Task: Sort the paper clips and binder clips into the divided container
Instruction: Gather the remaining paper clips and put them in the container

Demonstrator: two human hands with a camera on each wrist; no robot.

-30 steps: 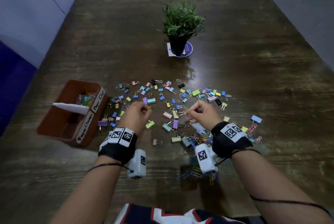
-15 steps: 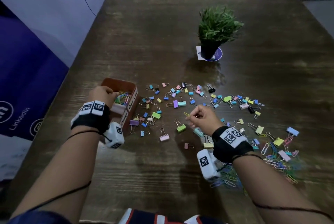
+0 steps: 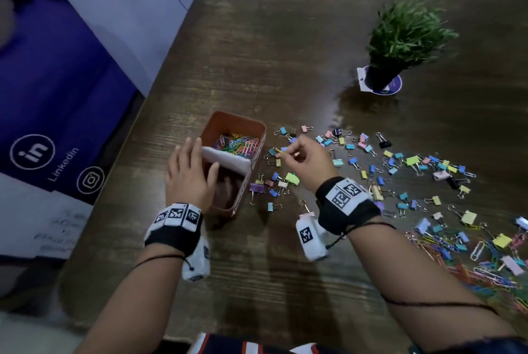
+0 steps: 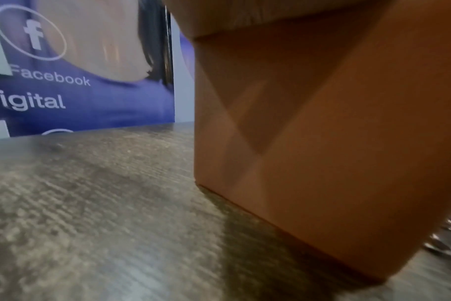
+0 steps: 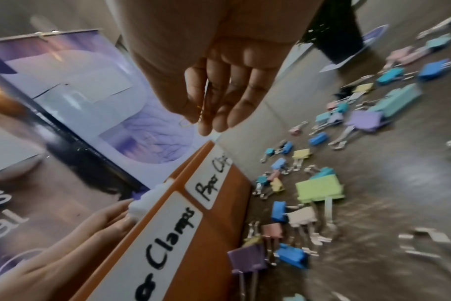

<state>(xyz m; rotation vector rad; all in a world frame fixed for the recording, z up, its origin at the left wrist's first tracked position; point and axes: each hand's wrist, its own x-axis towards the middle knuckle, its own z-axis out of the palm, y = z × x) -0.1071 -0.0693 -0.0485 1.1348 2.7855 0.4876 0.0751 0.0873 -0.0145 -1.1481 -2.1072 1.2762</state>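
The brown divided container (image 3: 258, 128) stands at the table's left, split by a white divider (image 3: 228, 160). Coloured paper clips (image 3: 237, 142) fill its far compartment; the near one looks dark. Labels on its side read "Paper Clips" (image 5: 214, 179) and "Clamps" (image 5: 168, 234). My left hand (image 3: 200, 155) rests flat on the container's left rim, fingers straight, thumb over the near compartment. My right hand (image 3: 283, 152) hovers just right of the container and pinches a thin yellow paper clip (image 5: 201, 111) between thumb and fingers. Several binder clips (image 3: 371, 165) lie scattered to the right.
A pile of paper clips (image 3: 471, 256) mixed with binder clips lies at the right near edge. A small potted plant (image 3: 405, 36) stands farther back on the right. A purple banner (image 3: 57, 96) stands beyond the table's left edge.
My left hand went from the clip scatter to the container and now lies flat on its rim. My right hand carried the pinched clip left, up beside the container.
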